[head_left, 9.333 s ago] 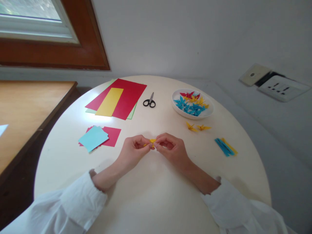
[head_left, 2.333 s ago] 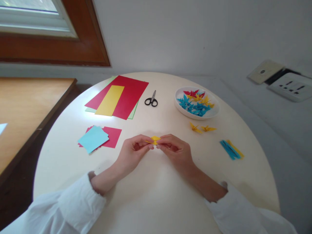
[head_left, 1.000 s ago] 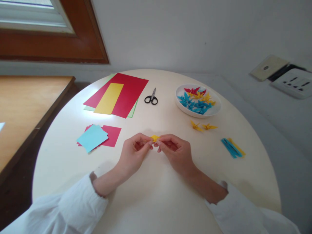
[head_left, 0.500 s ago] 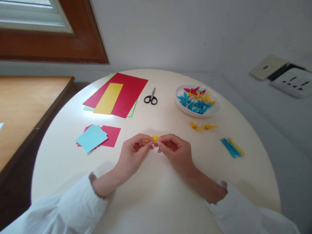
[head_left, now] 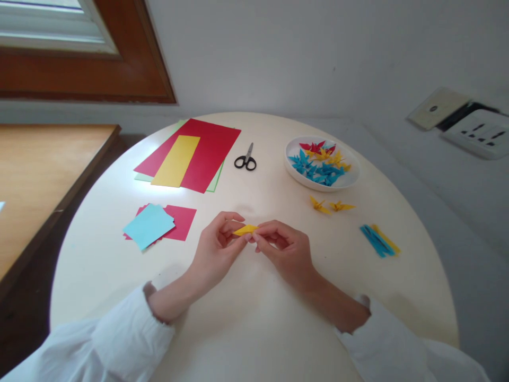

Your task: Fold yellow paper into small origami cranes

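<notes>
A small folded piece of yellow paper (head_left: 245, 230), slim and pointed at its left end, is held between my two hands above the near middle of the table. My right hand (head_left: 287, 249) pinches its right end between thumb and forefinger. My left hand (head_left: 218, 245) supports it from below with thumb and lower fingers, while the left forefinger is raised off it. Two yellow paper cranes (head_left: 319, 205) lie on the table beyond my right hand. The underside of the folded paper is hidden by my fingers.
A white dish (head_left: 288, 162) of red, yellow and blue paper cranes stands at the back right. Black-handled scissors (head_left: 245, 162) lie mid-back. Large red sheets (head_left: 218, 143) and small light-blue squares (head_left: 149, 225) are on the left, blue and yellow folded strips (head_left: 377, 241) at the right.
Earlier the yellow paper was mostly covered by both hands' fingertips. Now my left forefinger has lifted, and the paper's long pointed shape shows. The things on the table keep their places.
</notes>
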Available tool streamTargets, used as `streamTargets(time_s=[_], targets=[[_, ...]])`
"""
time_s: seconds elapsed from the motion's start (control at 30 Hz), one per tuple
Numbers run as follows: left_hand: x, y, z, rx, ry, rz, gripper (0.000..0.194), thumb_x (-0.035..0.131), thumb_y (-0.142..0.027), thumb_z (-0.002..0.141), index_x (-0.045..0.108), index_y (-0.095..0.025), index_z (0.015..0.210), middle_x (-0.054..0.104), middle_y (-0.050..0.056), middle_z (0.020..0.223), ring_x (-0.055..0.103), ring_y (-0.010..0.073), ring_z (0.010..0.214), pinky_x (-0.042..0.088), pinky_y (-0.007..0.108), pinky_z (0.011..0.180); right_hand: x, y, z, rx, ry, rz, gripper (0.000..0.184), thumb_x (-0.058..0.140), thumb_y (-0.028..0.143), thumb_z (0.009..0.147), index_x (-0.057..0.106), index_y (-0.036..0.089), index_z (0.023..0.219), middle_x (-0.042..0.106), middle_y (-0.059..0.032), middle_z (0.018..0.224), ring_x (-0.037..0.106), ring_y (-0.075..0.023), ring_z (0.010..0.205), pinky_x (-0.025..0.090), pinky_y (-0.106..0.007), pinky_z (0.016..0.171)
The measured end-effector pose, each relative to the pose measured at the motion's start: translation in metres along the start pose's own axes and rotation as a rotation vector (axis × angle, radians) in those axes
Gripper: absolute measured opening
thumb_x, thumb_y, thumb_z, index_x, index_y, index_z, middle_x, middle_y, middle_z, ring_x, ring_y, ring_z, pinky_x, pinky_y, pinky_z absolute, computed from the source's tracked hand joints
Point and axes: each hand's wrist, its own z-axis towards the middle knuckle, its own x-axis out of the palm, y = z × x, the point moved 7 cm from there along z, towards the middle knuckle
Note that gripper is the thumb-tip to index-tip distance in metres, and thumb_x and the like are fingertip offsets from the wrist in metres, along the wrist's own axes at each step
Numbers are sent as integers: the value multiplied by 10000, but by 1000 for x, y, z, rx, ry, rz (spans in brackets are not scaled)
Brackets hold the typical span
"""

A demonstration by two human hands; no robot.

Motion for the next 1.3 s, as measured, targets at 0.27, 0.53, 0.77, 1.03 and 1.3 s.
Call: streamTargets(time_s=[0.27,0.53,0.77,1.03,1.3], targets=[[-3,-2,1,48,-43,49,200,667,-253,687,524,-175,803,583,-11,738,609,114,667,483,228,602,1,-1,0,3,16,27,12,635,170,715,627,178,712,639,-5,711,608,-101,571,555,-223,538],[-5,0,2,61,-51,92,167,654,-236,703,520,-179,784,565,-17,706,570,103,644,448,212,567,2,-6,0,42,12,58,118,679,231,690,593,183,755,632,-5,711,637,-133,642,566,-254,579],[-5,-1,1,37,-16,104,147,641,-234,726,517,-175,778,582,-21,677,586,108,631,435,212,560,3,-7,1,76,12,80,186,691,299,686,566,186,765,618,4,698,628,-122,620,568,-253,579],[-5,6,1,-11,-6,107,196,642,-228,719,519,-184,865,641,-11,669,615,128,650,444,230,587,2,-6,3,103,32,85,205,685,316,690,531,193,748,614,17,642,626,-118,584,565,-260,580],[-5,0,2,-14,-22,176,181,643,-194,684,567,-173,846,651,-9,639,619,135,633,444,236,586,3,-7,3,85,58,90,203,678,265,687,535,193,811,590,14,697,608,-107,615,551,-247,605]])
